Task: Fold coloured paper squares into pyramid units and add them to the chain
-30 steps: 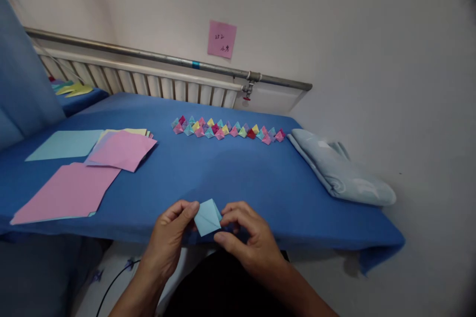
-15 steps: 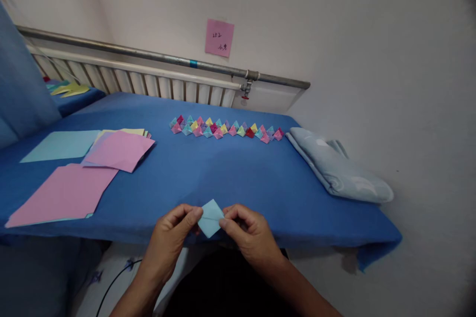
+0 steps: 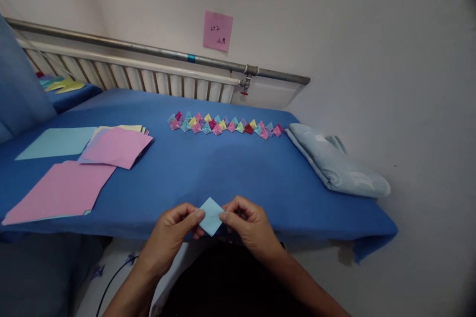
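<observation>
Between my two hands, a small light-blue folded paper (image 3: 211, 216) is held up in a diamond shape near the table's front edge. My left hand (image 3: 174, 230) pinches its left corner between thumb and fingers. The right corner is gripped the same way by my right hand (image 3: 250, 223). Its face towards me looks flat; the back is hidden. Farther off, several small folded paper pieces (image 3: 216, 130) in pink, blue, yellow, red and purple stand in two staggered rows on the blue cloth (image 3: 178, 171).
Pink paper sheets (image 3: 61, 192), a mixed stack of sheets (image 3: 117, 146) and light-blue sheets (image 3: 55, 142) lie on the left. A folded pale-blue blanket (image 3: 338, 163) rests at the right. Behind run a radiator (image 3: 148, 79) and a pipe (image 3: 134, 52); a pink note (image 3: 217, 31) hangs above.
The light-blue paper now shows a smoother, more even diamond face, where a crease line crossed it before. Both hands still pinch its corners. The camera view has shifted slightly.
</observation>
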Demonstrator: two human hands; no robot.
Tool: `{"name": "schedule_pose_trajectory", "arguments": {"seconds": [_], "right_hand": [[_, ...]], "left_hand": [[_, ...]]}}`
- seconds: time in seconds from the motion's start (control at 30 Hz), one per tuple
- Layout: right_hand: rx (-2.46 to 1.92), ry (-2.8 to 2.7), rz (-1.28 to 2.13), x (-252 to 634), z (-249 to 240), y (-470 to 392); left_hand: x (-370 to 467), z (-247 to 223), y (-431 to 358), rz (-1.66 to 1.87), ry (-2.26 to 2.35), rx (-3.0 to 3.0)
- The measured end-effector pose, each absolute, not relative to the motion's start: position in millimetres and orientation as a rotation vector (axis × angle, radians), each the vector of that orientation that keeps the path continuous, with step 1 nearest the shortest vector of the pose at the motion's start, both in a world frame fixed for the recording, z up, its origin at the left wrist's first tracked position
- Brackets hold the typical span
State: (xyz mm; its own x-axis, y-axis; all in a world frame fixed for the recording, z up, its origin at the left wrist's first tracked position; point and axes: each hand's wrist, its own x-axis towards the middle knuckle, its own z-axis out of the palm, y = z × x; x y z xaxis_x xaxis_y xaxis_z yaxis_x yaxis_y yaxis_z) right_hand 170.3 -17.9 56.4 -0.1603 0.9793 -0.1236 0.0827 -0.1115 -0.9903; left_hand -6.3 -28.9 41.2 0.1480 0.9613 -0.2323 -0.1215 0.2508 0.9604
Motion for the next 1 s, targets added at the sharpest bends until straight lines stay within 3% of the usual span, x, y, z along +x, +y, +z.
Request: {"name": "schedule_pose_trajectory", "arguments": {"seconds": [0.53,0.7,0.83,1.0], "right_hand": [[-1.211,-1.092,1.569,177,37,-16],[-1.183,-1.253,1.662,181,40,-15],[-1.181,-1.376,1.612,180,45,-14],[-1.266,-1.258,1.485,179,44,-13]], "left_hand": [[-4,33,-19,0.886,1.099,0.978],[-7,38,-11,0.740,1.074,1.019],[-7,50,-1,0.607,1.060,1.113],[-2,54,4,0.752,1.060,1.044]]}}
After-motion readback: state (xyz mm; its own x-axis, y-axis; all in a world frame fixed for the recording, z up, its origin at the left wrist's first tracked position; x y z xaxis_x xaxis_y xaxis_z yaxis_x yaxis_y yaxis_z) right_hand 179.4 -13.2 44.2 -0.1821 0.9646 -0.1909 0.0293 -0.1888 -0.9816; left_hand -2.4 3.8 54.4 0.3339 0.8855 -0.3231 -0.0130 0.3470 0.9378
